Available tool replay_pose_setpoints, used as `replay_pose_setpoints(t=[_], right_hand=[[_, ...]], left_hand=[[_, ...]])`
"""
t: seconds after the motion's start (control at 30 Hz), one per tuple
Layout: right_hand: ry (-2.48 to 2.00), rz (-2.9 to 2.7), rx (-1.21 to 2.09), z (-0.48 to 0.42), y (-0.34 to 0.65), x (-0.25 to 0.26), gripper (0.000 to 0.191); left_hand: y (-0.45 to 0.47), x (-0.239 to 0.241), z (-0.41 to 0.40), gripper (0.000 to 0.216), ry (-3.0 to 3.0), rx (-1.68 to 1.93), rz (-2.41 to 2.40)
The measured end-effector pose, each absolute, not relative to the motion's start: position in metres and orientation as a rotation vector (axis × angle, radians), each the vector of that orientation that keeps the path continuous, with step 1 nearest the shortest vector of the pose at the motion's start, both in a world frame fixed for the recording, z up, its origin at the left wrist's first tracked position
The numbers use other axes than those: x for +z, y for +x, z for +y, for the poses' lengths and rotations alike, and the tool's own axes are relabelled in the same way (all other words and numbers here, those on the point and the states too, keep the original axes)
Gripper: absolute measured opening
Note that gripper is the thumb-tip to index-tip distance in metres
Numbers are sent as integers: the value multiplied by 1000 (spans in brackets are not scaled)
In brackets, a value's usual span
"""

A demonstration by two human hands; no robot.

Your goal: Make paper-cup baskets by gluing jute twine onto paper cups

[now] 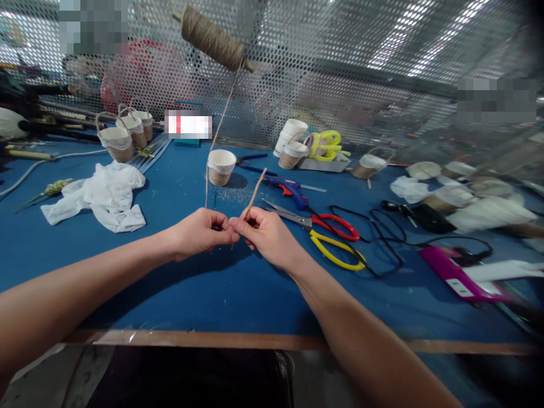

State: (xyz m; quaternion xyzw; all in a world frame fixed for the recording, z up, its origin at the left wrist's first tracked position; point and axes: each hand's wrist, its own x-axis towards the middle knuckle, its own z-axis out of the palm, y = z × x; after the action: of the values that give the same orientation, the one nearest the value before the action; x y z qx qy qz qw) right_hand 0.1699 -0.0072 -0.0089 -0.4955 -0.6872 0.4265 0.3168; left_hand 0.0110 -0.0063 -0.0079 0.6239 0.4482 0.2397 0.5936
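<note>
Pinching close together over the blue tabletop [170, 294], the person's left grip [203, 231] and right grip [267, 235] meet at the fingertips, the left one seemingly closed on thin twine [207, 192], the right one clamped round the lower end of a tan cord piece [255, 194]. From where I stand, the curled fingers hide just how twine and cord meet between them. The trouble I'd watch for is a slip there: if either pinch loosens, the twine could slacken or the cord could twist out of line, since so little of it is held. That cord sticks up out of the right grip, its long axis slanting away from the person and a bit rightward, free end aimed up past the glue gun [289, 187]. The twine rises from behind the left grip, nearly upright, then leans right to a spool [212, 39] high beyond both. Beyond the left grip a lace-trimmed cup [221, 170] stands upright, the twine crossing its left edge from my angle; whether they touch I can't tell, but a sharp tug might knock it. Just beyond the right grip lie scissors [297, 218], blades pointing left, so a careless reach could catch the tips
</note>
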Motion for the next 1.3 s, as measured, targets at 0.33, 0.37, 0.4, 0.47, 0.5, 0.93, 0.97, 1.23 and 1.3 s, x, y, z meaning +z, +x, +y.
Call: replay_pose_setpoints(t=[0.33, 0.37, 0.4, 0.47, 0.5, 0.93, 0.97, 1.23, 1.3], right_hand=[[-1086, -1678, 1406, -7, 173, -6, 25], [-1094, -1673, 1397, -6, 173, -6, 25], [-1101, -1675, 1384, -6, 173, -6, 25], [-1122, -1701, 1354, -6, 173, -7, 24], [-1135, -1722, 1342, -6, 173, -7, 24], [-1315, -1846, 1113, -8, 170, -6, 28], [-1319, -1852, 1099, -8, 170, -6, 29], [-1297, -1809, 1112, -8, 170, -6, 28], [-1282, -1799, 1113, -9, 170, -7, 29]], left_hand=[[6, -1, -4, 19, 1358, 505, 920], [5, 0, -3, 19, 1378, 488, 912], [4, 0, -2, 18, 1404, 471, 910], [2, 1, -1, 18, 1477, 445, 932], [2, 2, -1, 18, 1519, 435, 953], [4, -1, -4, 18, 1641, 507, 1051], [5, -2, -4, 18, 1629, 512, 1051], [6, 1, -6, 15, 1390, 507, 1008], [7, 1, -6, 14, 1340, 520, 1022]])
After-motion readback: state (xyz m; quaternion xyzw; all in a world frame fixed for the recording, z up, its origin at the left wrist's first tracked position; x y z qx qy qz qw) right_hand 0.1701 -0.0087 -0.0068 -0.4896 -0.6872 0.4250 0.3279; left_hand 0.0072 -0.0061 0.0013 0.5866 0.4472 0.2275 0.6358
